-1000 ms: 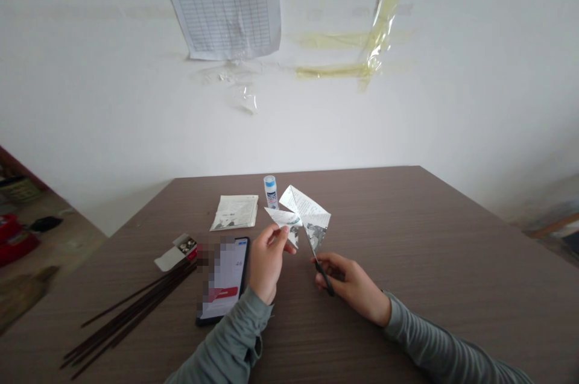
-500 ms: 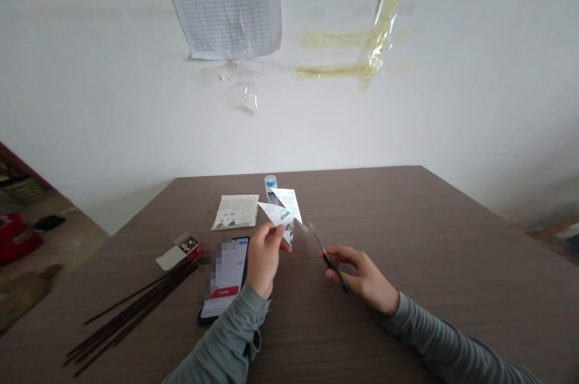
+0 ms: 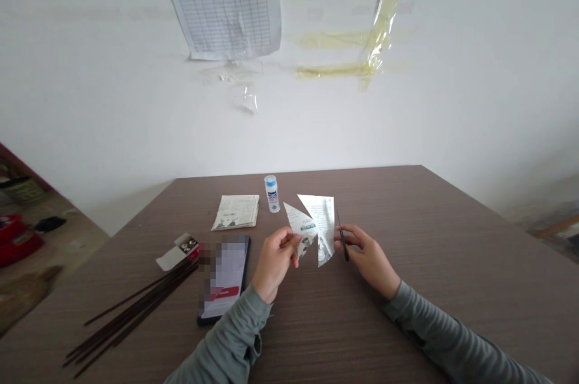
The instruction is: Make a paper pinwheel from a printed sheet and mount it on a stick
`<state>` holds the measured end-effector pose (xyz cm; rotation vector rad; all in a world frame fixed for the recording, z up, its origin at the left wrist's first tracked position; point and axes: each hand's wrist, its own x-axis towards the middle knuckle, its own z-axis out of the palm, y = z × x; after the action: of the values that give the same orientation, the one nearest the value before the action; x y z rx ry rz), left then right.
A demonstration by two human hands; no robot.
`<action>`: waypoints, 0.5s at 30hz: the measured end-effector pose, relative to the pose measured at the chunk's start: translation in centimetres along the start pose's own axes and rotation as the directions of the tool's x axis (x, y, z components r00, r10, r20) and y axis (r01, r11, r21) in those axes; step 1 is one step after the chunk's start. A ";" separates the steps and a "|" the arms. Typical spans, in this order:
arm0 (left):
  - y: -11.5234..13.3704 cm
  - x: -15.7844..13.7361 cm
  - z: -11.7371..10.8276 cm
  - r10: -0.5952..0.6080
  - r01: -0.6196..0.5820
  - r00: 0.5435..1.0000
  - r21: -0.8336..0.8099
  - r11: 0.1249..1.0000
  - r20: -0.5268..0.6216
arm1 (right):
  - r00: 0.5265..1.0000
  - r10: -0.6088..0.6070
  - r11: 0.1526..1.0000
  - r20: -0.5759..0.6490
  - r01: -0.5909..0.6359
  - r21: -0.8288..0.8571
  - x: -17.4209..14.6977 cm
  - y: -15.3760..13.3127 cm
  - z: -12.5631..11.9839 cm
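In the head view, my left hand (image 3: 275, 260) pinches a piece of printed paper (image 3: 324, 218) by its lower left part. Slits split the paper into pointed flaps that meet near the middle. My right hand (image 3: 370, 262) is closed on a pair of scissors (image 3: 344, 245) with dark handles. Their blades point up and away, just beside the paper's right edge. The right fingertips are close to that edge; whether they touch it I cannot tell.
A small bottle (image 3: 272, 196) with a blue band stands behind the paper. Left of it lies a stack of folded printed paper (image 3: 236, 211). A phone (image 3: 225, 278), a small opened box (image 3: 187, 246) and several thin dark sticks (image 3: 131, 314) lie on the brown table (image 3: 429, 239).
The paper has moved right with my left hand, and its right flap has swung wider. The scissors have left the cut and turned upright beside the right edge; my right hand is slightly higher.
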<state>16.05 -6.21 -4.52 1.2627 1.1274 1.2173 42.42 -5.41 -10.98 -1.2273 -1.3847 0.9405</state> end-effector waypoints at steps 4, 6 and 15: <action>0.0 -0.1 0.3 -0.006 0.007 0.999 -0.008 1.000 0.037 | 1.000 -0.011 0.997 -0.014 0.012 0.072 -0.2 -0.3 0.2; -0.1 0.0 0.2 -0.001 0.002 1.000 -0.003 1.000 0.018 | 0.999 -0.011 0.996 -0.038 0.015 0.091 -0.2 -0.4 0.1; -0.3 0.0 -0.1 0.045 -0.042 0.981 0.018 0.999 -0.190 | 0.997 -0.036 0.995 -0.071 0.042 0.094 -0.3 -0.8 0.0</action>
<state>15.91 -6.19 -4.85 1.2063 1.2530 1.3885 42.27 -5.81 -10.28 -1.1467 -1.2898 0.9180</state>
